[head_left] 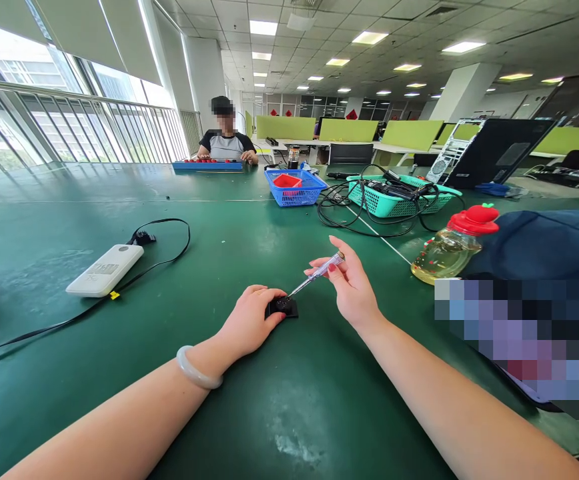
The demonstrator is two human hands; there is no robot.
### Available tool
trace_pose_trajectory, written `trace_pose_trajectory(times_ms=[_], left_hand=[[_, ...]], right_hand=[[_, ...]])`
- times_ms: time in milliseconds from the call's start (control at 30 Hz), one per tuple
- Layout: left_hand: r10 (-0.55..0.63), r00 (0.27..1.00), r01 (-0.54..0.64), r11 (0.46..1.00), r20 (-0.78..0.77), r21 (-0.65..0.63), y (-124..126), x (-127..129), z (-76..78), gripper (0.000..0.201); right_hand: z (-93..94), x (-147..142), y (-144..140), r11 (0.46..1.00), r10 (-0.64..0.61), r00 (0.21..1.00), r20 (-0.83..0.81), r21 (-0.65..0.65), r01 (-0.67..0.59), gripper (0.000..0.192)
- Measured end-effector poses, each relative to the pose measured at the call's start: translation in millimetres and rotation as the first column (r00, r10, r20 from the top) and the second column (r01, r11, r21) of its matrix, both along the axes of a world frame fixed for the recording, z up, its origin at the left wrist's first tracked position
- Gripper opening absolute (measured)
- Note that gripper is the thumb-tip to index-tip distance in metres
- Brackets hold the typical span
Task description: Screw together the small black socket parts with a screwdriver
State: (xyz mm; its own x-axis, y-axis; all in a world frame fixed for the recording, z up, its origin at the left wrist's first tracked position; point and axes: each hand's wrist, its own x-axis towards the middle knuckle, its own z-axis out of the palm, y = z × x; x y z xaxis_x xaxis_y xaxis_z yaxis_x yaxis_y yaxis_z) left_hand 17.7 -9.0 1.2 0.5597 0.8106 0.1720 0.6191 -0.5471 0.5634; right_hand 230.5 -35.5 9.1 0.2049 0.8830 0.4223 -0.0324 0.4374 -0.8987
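Observation:
A small black part [285, 306] lies on the green table [279, 400], just ahead of me. My left hand [249, 320] rests on the table and grips the part's left side with its fingertips. In my right hand [350, 288] is a slim screwdriver [317, 273] with a clear handle, pinched between thumb and fingers. Its metal tip slants down to the left and touches the top of the black part. A pale bangle [197, 370] sits on my left wrist.
A white power bank [105, 269] with a black cable [169, 250] lies at left. A bottle with a red cap [452, 247] lies at right by dark blue fabric [544, 243]. Blue [294, 188] and teal [394, 197] baskets stand behind. A person [225, 143] sits at the far end.

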Motion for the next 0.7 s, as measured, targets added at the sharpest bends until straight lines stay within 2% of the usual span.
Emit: trace_pose_trajectory(times_ms=[333, 567, 700], left_hand=[[-0.005, 1.000, 0.005, 1.000, -0.013, -0.015, -1, -1, 1.2, 0.030], [-0.010, 1.000, 0.010, 1.000, 0.001, 0.001, 0, -1, -1.8, 0.031], [-0.011, 1.000, 0.011, 1.000, 0.001, -0.009, 0, -1, -1.5, 0.032]], right_hand=[[-10.8, 9, 15, 0.993, -0.051, 0.993, -0.110, -0.112, 0.039, 0.069], [-12.1, 8, 15, 0.986, -0.048, 0.996, -0.081, -0.161, 0.035, 0.061], [-13.9, 10, 16, 0.980, -0.029, 0.992, -0.124, -0.198, 0.004, 0.052]])
